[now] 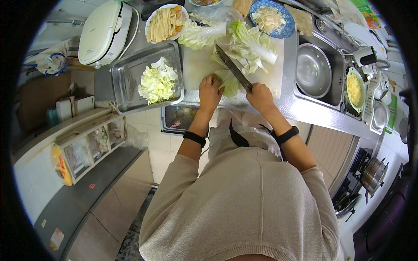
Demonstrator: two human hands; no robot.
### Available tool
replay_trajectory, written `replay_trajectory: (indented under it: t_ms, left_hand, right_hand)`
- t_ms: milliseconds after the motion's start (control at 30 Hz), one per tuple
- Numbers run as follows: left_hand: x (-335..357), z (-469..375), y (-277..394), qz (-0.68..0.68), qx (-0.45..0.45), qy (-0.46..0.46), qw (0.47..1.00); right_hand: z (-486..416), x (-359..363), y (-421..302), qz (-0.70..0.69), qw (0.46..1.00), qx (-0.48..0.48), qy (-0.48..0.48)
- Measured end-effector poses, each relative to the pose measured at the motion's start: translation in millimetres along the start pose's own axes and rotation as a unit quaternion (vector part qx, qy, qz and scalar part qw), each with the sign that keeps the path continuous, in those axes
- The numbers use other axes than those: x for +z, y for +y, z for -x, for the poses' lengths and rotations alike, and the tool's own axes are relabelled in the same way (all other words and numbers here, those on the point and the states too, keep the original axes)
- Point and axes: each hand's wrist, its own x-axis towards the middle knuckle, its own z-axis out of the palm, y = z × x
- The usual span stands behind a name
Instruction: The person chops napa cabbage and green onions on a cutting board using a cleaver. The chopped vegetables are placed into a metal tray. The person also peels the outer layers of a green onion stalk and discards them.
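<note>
My right hand (260, 97) grips the handle of a kitchen knife (231, 65), its dark blade slanting up and left over the white cutting board (196, 70). The blade lies along a pale green napa cabbage leaf (230, 84). At the near edge of the board, my left hand (210, 93) has its fingers bent against the left side of that leaf. Larger cabbage leaves (253, 49) spread beyond the knife, and another leaf (204, 34) lies at the board's far left. To the left, cut cabbage (159, 81) is heaped in a metal tray (125, 88).
A plate of tofu-skin strips (165, 24) and a blue plate of pale shreds (269, 18) stand behind. Right is a sink (336, 81) holding a metal bowl (313, 70), beside a basket of yellow shreds (354, 89). A white appliance (101, 32) stands left; an open bin (178, 119) sits below.
</note>
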Motion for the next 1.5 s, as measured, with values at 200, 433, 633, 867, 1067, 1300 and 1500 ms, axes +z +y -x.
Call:
replay_trajectory:
  t_ms: [200, 433, 633, 867, 1067, 1300, 1500]
  left_hand:
    - [-4.3, -0.7, -11.3, 0.013, 0.025, 0.007, 1.000]
    - [-14.4, -21.4, -12.8, -0.016, 0.085, 0.038, 0.996]
    - [-17.0, -13.8, -6.0, -0.008, 0.022, 0.075, 0.997]
    - [-6.6, -3.3, -19.9, 0.023, 0.010, 0.010, 1.000]
    - [-5.7, -3.6, -18.4, 0.010, 0.009, 0.025, 1.000]
    - [-13.4, 4.0, -9.3, 0.086, -0.057, 0.098, 0.990]
    - [-6.3, 18.2, -15.8, 0.078, -0.054, 0.085, 0.992]
  right_hand:
    - [-16.1, -3.8, 19.1, -0.113, 0.989, 0.078, -0.050]
    - [-0.8, -23.2, 25.8, -0.035, 0.997, -0.019, 0.064]
    - [23.7, -34.5, 11.6, -0.010, 0.992, -0.100, 0.072]
    - [4.8, -2.1, 3.6, 0.087, 0.992, -0.088, 0.014]
    - [-8.4, -0.5, 2.1, 0.017, 0.999, -0.023, 0.023]
    - [6.9, -27.0, 6.1, -0.037, 0.999, -0.022, -0.012]
    - [20.2, -12.9, -6.8, -0.018, 0.997, -0.059, -0.037]
